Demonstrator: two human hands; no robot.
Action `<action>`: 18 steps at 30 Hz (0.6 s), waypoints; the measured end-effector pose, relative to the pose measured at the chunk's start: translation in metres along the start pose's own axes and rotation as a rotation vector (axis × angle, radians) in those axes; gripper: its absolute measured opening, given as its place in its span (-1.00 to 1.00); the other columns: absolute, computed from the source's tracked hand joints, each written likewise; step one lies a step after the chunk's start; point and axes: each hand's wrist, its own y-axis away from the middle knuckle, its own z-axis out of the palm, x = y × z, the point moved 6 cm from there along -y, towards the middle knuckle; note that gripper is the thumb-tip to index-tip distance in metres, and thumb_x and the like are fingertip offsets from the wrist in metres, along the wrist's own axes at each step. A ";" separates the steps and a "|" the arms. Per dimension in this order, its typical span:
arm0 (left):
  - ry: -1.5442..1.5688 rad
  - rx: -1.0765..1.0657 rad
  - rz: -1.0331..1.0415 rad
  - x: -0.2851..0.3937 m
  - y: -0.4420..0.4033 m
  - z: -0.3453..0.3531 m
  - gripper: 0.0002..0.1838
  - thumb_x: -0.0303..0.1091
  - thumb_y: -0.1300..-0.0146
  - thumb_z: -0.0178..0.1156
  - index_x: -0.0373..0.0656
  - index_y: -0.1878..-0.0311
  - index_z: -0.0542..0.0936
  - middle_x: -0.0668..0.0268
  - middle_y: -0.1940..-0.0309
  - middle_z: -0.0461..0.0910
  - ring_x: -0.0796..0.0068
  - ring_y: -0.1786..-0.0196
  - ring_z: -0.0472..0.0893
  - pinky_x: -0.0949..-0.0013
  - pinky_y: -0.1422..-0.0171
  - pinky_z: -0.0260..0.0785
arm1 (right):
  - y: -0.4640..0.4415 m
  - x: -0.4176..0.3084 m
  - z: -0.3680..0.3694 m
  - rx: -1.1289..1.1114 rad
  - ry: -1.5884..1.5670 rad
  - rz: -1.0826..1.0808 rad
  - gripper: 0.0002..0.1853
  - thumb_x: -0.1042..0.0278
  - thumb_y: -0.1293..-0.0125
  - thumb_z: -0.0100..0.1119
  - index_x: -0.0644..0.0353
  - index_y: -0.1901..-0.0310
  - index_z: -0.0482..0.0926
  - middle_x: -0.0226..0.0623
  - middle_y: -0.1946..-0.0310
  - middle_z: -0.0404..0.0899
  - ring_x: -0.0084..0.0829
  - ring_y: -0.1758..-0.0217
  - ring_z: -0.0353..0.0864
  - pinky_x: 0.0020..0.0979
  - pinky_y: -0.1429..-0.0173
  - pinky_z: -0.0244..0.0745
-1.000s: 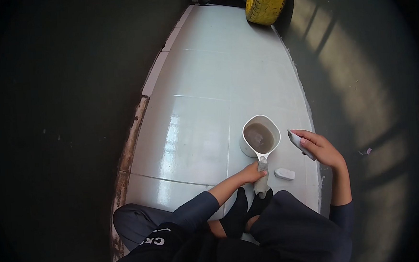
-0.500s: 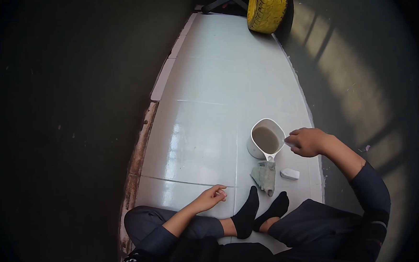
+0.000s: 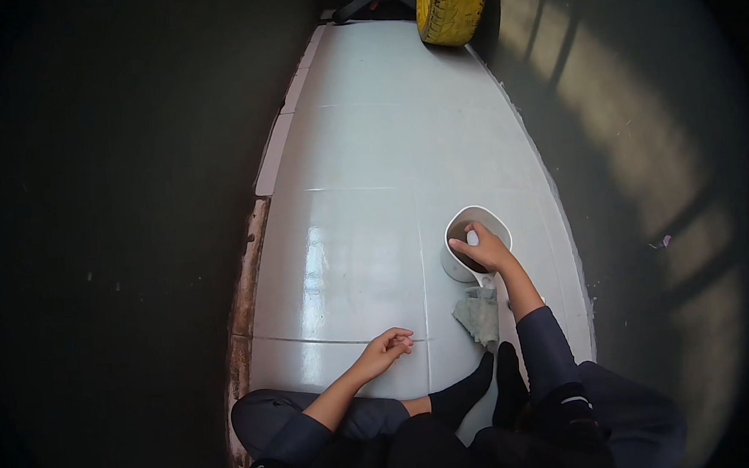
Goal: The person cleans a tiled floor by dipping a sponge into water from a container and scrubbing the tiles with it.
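Dim, wide-angle view from the head camera, its corners fading to black. A pale tiled platform (image 3: 361,149) is the brightest area, softly and coolly lit, with a streak of white glare just off centre toward 8 o'clock; its long edges bow with lens distortion. The floor (image 3: 116,215) at 9 o'clock is murky, with little detail. From 1 to 4 o'clock a warmer band of light curves across it, crossed by dark, bar-shaped shadows. The left hand (image 3: 387,349) near 6 o'clock and right hand (image 3: 485,251) near 3 look fairly sharp; dark clothing (image 3: 422,454) at 6 o'clock loses detail.
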 end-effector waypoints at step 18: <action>0.068 -0.061 0.044 0.010 -0.035 0.001 -0.69 -0.34 -0.35 0.03 -0.25 -0.10 0.43 0.28 0.14 0.51 0.55 0.11 0.52 0.46 -0.09 0.32 | -0.006 0.023 -0.007 0.185 -0.315 0.005 -0.61 0.43 -0.12 0.10 0.10 -0.05 0.45 -0.05 0.07 0.56 -0.20 -0.04 0.53 -0.34 -0.10 0.38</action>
